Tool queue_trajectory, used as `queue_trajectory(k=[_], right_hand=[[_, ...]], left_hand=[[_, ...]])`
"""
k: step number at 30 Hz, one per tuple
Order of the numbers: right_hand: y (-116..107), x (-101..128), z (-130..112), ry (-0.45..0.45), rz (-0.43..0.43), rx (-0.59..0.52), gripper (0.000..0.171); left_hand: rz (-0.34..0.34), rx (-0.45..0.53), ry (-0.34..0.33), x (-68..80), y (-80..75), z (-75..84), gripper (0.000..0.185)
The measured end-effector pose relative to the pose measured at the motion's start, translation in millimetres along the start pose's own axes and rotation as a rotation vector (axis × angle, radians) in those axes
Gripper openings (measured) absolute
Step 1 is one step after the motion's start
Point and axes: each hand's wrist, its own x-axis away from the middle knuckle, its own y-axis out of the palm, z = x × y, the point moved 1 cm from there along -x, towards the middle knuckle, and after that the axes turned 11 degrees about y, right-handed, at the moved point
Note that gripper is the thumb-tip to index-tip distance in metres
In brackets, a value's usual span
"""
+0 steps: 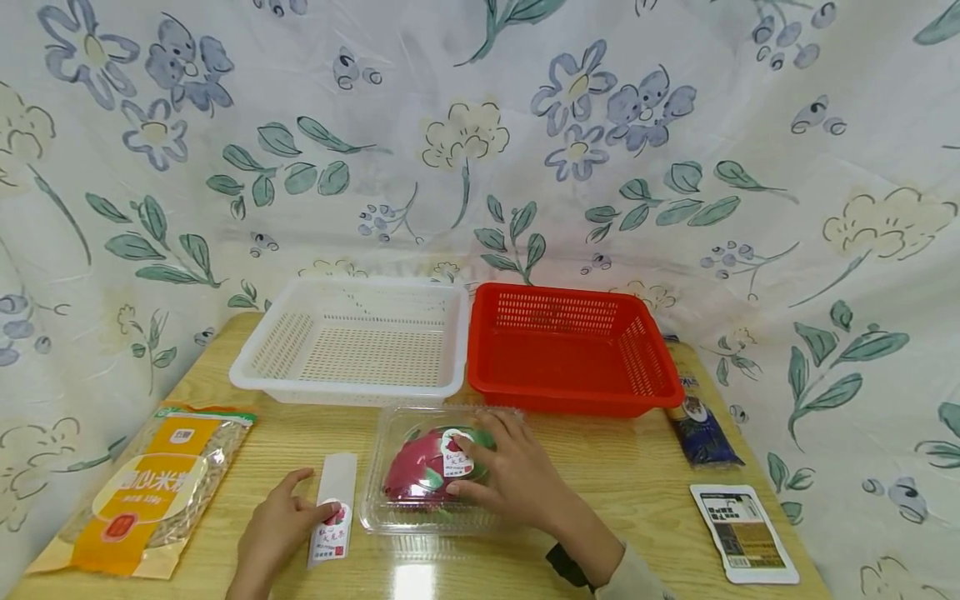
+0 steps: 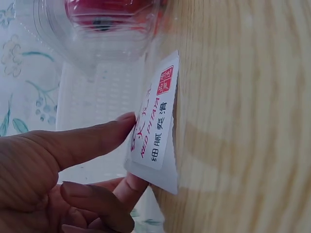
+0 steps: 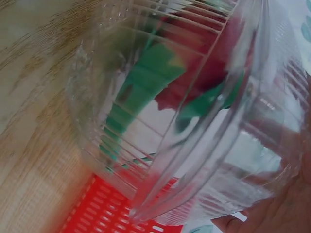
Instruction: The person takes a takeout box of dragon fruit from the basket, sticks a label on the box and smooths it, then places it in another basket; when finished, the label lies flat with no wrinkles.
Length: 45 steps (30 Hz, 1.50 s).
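A clear plastic clamshell box holding a red dragon fruit lies on the wooden table in the head view. My right hand rests on its lid, fingers spread over the round label. The box fills the right wrist view, with the fruit inside. My left hand pinches the lower end of a white label strip lying left of the box. The left wrist view shows the strip, printed RED PITAYA, held between thumb and finger.
A white basket and a red basket stand side by side behind the box. A yellow-orange bag of grain lies at the left edge. A dark packet and a white packet lie at the right.
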Motion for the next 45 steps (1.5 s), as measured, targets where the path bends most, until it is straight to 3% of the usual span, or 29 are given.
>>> queue_trajectory(k=[7,12,17,20,25,33,41,45], right_hand=[[-0.4,-5.8,4.3,0.05,-0.008,-0.108,0.047],[0.2,-8.5,5.3,0.039,0.036,-0.137,0.041],[2.7,-7.0,5.5,0.046,0.036,-0.114,0.045],[3.2,-6.0,5.9,0.056,0.018,-0.117,0.048],[2.4,-3.8,6.3,0.073,-0.024,-0.133,0.053],[0.5,2.0,9.1,0.075,-0.027,-0.194,0.063],[-3.8,12.7,17.3,0.116,0.018,-0.248,0.069],[-6.3,21.5,22.4,0.155,0.018,-0.257,0.071]], left_hand=[[0.011,-0.125,-0.024,4.3,-2.7,5.9,0.071],[0.084,-0.182,-0.049,7.8,-7.8,9.0,0.072],[0.15,-0.172,-0.069,11.5,-13.6,15.0,0.073],[0.159,-0.154,-0.058,13.5,-14.3,21.0,0.072],[0.109,-0.054,0.011,13.6,-10.9,34.5,0.07],[0.023,0.25,0.117,13.8,-1.0,54.3,0.055],[0.027,0.245,0.197,11.5,5.5,60.0,0.053],[0.019,0.205,0.205,10.9,7.1,62.2,0.056]])
